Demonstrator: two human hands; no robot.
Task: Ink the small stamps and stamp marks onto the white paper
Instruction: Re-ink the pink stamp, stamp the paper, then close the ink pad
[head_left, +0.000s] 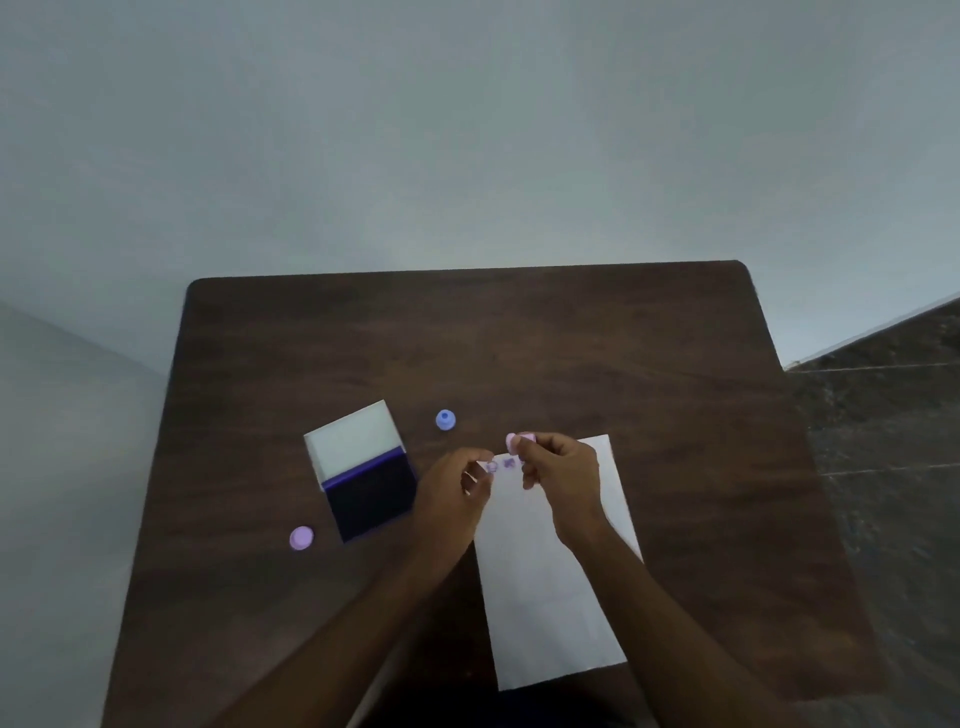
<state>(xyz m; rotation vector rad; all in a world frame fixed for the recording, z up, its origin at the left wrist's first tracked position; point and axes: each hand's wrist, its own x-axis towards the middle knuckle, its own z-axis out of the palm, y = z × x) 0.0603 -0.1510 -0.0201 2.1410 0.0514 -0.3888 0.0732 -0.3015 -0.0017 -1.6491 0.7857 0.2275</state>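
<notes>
Head view: the white paper (550, 587) lay toward the near right of the table (467, 338), its near end at the near edge. Two purple marks (500, 464) sat close to the sheet's far edge, between the hands; the rest of the sheet looked blank, so I judged the stamping barely begun.

The right hand (563, 467) pinched a pink stamp (519, 441) in its fingertips, lifted just over the paper's far edge. The left hand (454, 493) was loosely curled at the paper's left edge; whether it held anything I could not tell.

The ink pad (371, 491) lay open left of centre. A blue stamp (445, 419) and a lilac stamp (301, 537) stood loose, apparently still to use.
</notes>
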